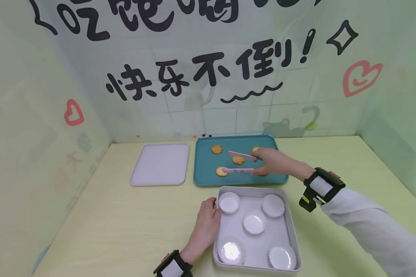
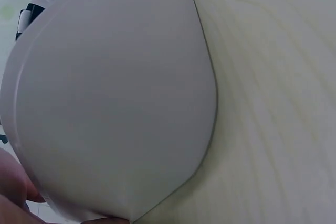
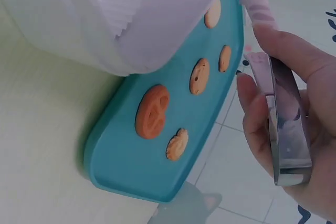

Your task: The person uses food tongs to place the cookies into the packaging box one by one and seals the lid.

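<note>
My right hand (image 1: 272,161) holds a pair of tongs (image 3: 289,124) with pink tips and a metal bend, its two arms apart. They hover over a teal tray (image 1: 204,179) bearing several cookies, nothing pinched between the tips. A round cookie (image 1: 222,172) lies under the nearer tip; a cookie with dark dots (image 3: 199,77) and a brown pretzel-shaped cookie (image 3: 152,111) are close by. With my left hand (image 1: 207,219) I grip the left wall of a deep white box (image 1: 254,254) near its far corner. Inside stand several white paper cups (image 1: 254,224), with no cookies in them.
A flat pale lilac tray (image 1: 159,165) lies left of the teal tray. The pale wooden table (image 1: 124,231) meets a printed back wall (image 1: 194,119) just behind both trays, with side walls left and right.
</note>
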The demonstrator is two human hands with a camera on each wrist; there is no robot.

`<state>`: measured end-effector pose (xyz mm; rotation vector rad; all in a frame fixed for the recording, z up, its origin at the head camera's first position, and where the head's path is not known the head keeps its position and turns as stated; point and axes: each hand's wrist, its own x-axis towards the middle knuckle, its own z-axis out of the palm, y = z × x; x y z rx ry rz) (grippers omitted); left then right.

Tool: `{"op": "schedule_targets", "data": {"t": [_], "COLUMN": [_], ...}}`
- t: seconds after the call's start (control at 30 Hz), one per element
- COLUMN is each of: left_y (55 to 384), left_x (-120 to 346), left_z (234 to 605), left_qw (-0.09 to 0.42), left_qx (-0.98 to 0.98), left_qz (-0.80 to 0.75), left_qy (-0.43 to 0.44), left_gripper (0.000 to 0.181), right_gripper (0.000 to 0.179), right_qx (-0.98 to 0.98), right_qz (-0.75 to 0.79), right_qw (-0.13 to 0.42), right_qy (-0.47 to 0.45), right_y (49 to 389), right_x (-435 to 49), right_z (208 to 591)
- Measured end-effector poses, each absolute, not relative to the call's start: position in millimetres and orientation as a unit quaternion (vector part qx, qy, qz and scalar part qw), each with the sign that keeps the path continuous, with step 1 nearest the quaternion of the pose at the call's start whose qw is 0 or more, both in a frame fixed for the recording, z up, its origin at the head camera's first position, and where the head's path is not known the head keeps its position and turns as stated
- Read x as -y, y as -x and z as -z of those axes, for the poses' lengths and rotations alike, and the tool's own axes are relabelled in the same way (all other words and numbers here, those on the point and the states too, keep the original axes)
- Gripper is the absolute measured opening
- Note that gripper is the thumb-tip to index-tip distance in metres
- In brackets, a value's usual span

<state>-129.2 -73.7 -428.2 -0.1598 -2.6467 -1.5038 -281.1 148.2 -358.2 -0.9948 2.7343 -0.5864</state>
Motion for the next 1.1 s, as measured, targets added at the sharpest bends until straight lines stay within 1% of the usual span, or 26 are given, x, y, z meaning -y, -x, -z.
{"op": "schedule_targets", "data": {"t": [0.13,0.17,0.43,0.63,0.77,0.87,1.0,1.1], "left_y": [129,129,129,129,130,131,130,125], "left_x": [74,74,73,76,77,77,78,77], "left_z": [428,428,426,427,429,431,433,433], "left_qw": [0.048,0.048,0.038,0.056,0.061,0.054,0.049,0.051], "left_qx": [0.868,0.868,0.863,0.865,0.866,0.864,0.864,0.867], "left_qz": [0.493,0.493,0.502,0.497,0.496,0.499,0.499,0.494], "left_qy": [0.046,0.044,0.042,0.039,0.036,0.037,0.04,0.048], "left_gripper": [0.03,0.03,0.03,0.031,0.031,0.032,0.033,0.036], "right_gripper": [0.051,0.052,0.052,0.055,0.051,0.052,0.06,0.059], "right_qx": [-0.919,-0.919,-0.905,-0.906,-0.907,-0.908,-0.909,-0.909], "right_qz": [0.173,0.167,0.16,0.145,0.134,0.129,0.129,0.119], "right_qw": [0.107,0.109,0.14,0.155,0.16,0.168,0.177,0.179], "right_qy": [0.338,0.34,0.369,0.366,0.366,0.362,0.354,0.356], "right_y": [286,288,298,302,302,301,301,302], "right_x": [-139,-138,-131,-127,-126,-126,-123,-122], "right_z": [358,358,366,367,365,365,366,367]}}
